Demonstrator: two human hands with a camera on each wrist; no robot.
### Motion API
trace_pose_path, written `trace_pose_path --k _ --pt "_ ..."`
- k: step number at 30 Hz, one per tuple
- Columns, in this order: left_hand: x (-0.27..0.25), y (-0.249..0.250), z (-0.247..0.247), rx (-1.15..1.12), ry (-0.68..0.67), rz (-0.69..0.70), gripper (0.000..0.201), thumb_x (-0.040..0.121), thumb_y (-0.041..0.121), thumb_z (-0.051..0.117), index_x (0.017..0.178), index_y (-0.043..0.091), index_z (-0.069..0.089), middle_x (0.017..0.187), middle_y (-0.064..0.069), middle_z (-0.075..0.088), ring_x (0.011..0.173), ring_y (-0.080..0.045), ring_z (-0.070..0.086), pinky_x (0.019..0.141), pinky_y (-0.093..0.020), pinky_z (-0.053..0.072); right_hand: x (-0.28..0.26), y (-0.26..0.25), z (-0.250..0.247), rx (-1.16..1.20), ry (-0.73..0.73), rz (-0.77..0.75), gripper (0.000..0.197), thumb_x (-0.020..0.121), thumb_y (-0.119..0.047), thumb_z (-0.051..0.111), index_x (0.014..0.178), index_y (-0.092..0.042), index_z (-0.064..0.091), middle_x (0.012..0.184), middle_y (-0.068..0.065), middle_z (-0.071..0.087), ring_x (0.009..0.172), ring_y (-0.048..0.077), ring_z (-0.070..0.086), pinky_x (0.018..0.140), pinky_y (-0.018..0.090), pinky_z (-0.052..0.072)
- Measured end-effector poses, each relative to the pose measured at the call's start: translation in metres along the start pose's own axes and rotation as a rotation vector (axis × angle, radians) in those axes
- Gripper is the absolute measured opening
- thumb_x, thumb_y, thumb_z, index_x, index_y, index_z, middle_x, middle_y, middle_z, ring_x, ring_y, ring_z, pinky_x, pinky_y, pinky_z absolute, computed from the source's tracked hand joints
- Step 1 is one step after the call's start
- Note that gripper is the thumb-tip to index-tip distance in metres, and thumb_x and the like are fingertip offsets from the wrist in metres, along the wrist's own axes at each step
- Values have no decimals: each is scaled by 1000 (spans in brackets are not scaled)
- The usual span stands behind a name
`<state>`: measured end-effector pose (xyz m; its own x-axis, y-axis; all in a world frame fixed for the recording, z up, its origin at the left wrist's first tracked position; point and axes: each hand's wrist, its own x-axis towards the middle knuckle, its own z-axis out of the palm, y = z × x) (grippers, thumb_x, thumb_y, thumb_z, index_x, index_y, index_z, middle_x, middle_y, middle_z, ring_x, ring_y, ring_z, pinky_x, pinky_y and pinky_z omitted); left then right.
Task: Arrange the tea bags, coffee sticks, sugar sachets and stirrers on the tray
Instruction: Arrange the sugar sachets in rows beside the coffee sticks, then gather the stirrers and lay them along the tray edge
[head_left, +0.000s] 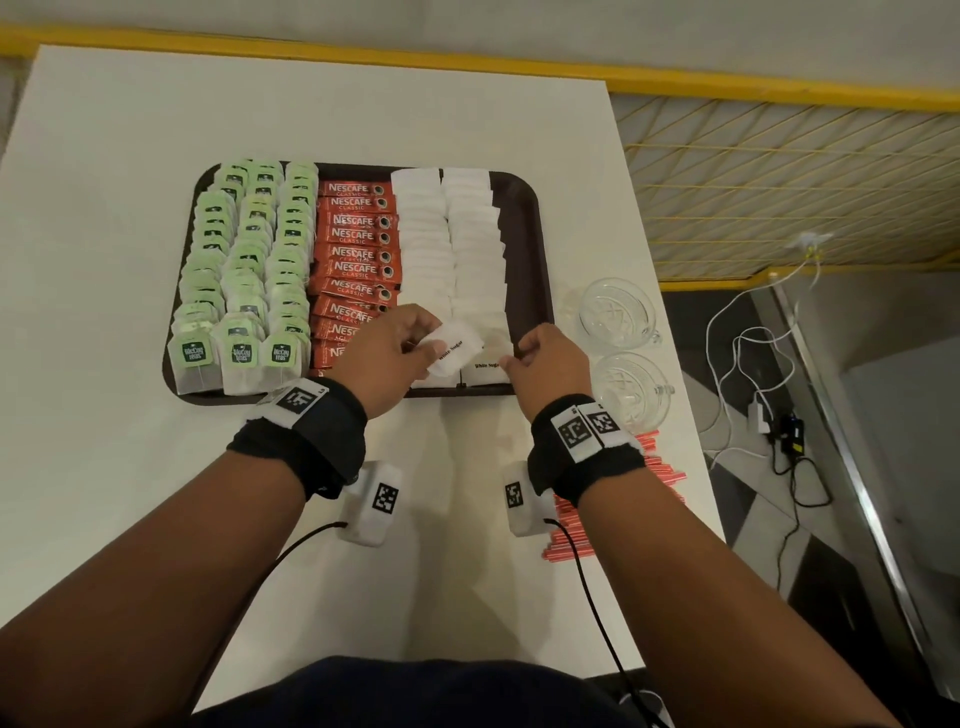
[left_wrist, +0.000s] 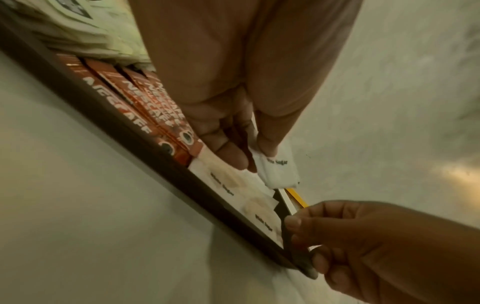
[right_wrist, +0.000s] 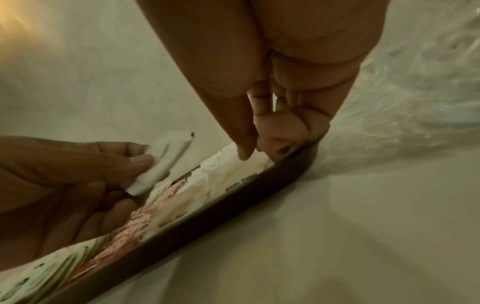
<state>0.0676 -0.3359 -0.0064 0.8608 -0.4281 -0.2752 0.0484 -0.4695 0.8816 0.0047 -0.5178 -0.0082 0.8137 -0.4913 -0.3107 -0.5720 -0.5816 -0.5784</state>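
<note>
1. Two hands over the near edge of the dark brown plastic tray (head_left: 540, 260) on the white surface (head_left: 104, 467).
2. Left hand (head_left: 387, 353) grip pinches a white paper sugar sachet (head_left: 454, 347) above the sachet rows.
3. Right hand (head_left: 550, 364) grip: fingers curled, thumb and fingertip on the nearest tray sachet (head_left: 485, 370).
4. Red stirrers (head_left: 660, 467) lie off-tray, right.

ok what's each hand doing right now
Left hand: pinching a white sugar sachet above the tray.
Right hand: fingers curled on a sachet at the tray's near corner.

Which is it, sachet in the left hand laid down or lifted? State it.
Lifted. The left hand pinches the sugar sachet tilted above the rows on the tray, not lying among them.
</note>
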Motion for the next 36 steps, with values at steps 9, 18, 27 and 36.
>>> trace_pose_path --k 9,18,27,36 --pt "12 20 34 478 -133 57 15 98 26 56 111 21 60 106 2 62 93 -17 58 81 -29 48 -38 1 -29 -8 -4 -115 8 96 -24 58 99 -17 55 88 -3 60 78 10 55 58 10 33" --pt "14 26 49 607 -11 59 14 96 24 56 110 20 55 109 -4 64 97 -24 60 85 -35 51 -69 14 -62 -26 -48 -278 13 95 -32 59 96 -20 62 85 -6 64 79 8 58 65 12 39" --pt "-1 33 56 767 152 155 30 95 32 58 121 17 56 121 -8 59 111 -28 51 90 -42 47 -88 56 -101 -70 -70 -329 9 94 -34 60 94 -25 61 82 -16 58 75 -1 53 64 14 38" --pt "-87 45 120 609 -122 335 18 96 38 55 107 24 62 104 6 57 96 -13 49 86 -32 44 -108 135 -119 -389 -252 -246 25 87 -34 68 110 -26 61 108 -9 58 96 9 54 86 24 42"
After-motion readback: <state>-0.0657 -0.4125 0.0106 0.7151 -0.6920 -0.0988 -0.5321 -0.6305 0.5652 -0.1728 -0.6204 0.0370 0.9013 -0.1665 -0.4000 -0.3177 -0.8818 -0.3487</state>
